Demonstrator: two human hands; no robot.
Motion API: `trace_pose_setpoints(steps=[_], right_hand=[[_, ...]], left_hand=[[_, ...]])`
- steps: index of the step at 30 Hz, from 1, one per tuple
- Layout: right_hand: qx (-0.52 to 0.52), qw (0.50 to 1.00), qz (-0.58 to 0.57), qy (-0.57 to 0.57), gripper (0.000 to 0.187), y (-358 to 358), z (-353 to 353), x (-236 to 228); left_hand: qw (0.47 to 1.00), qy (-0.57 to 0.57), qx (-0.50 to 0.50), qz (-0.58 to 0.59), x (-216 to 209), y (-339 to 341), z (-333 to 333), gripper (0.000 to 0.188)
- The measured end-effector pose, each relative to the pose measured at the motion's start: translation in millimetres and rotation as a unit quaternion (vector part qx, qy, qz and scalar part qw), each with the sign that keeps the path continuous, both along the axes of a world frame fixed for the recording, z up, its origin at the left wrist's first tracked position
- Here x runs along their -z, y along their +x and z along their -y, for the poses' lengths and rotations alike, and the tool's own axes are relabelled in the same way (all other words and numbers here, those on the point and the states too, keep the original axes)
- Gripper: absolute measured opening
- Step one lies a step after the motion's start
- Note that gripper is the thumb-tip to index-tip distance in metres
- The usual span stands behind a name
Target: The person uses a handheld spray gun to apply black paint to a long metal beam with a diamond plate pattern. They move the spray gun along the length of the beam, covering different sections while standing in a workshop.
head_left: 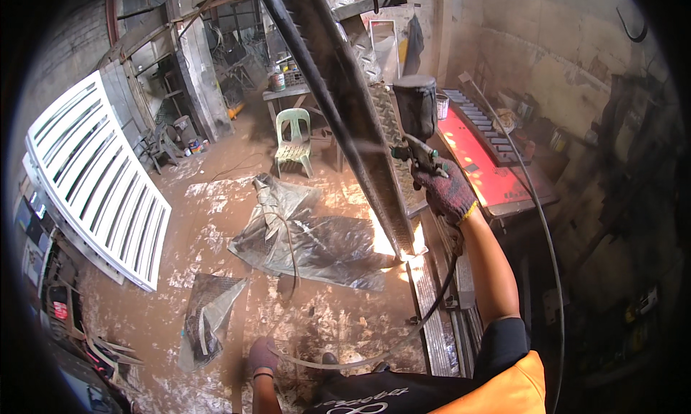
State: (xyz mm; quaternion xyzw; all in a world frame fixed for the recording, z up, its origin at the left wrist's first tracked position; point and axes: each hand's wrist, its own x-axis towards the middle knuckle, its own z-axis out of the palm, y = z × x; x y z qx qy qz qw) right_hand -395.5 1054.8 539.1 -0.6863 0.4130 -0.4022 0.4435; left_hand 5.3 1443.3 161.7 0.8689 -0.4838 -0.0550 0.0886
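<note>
My right hand [448, 192], in a dark knitted glove with a yellow cuff, is wrapped round a paint spray gun [425, 155]. A dark cup [415, 101] sits on top of the gun. The nozzle points left at a long dark metal beam [360, 126], and a faint pale mist shows between them. The beam slants from the top of the view down to a bright patch near the floor. Low in the view, my gloved left hand [263, 355] is closed round the air hose [345, 364], which curves right and up toward the gun.
A white louvred panel [101, 184] leans at the left. Plastic sheeting [309, 241] lies on the stained floor, with a green plastic chair [293, 142] beyond. At the right stand a red-topped table [464, 148] with a slatted dark frame, and a hanging cable [543, 220].
</note>
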Motion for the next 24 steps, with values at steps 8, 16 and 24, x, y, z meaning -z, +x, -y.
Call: trace_pose_setpoints(steps=[8,16,24], right_hand=[[-0.059,0.975,0.18,-0.118,0.032,-0.4,-44.1,-65.8],[-0.031,0.993,0.109,-0.04,0.032,5.1,-21.0,-99.2],[-0.022,0.977,0.128,-0.168,0.024,-46.5,-17.6,-142.4]], left_hand=[[0.995,-0.083,-0.03,-0.047,16.4,9.0,1.0,0.023],[0.994,-0.098,0.023,-0.05,-15.6,-2.1,22.3,0.025],[0.986,-0.147,0.065,-0.035,-42.9,-8.3,21.0,0.026]])
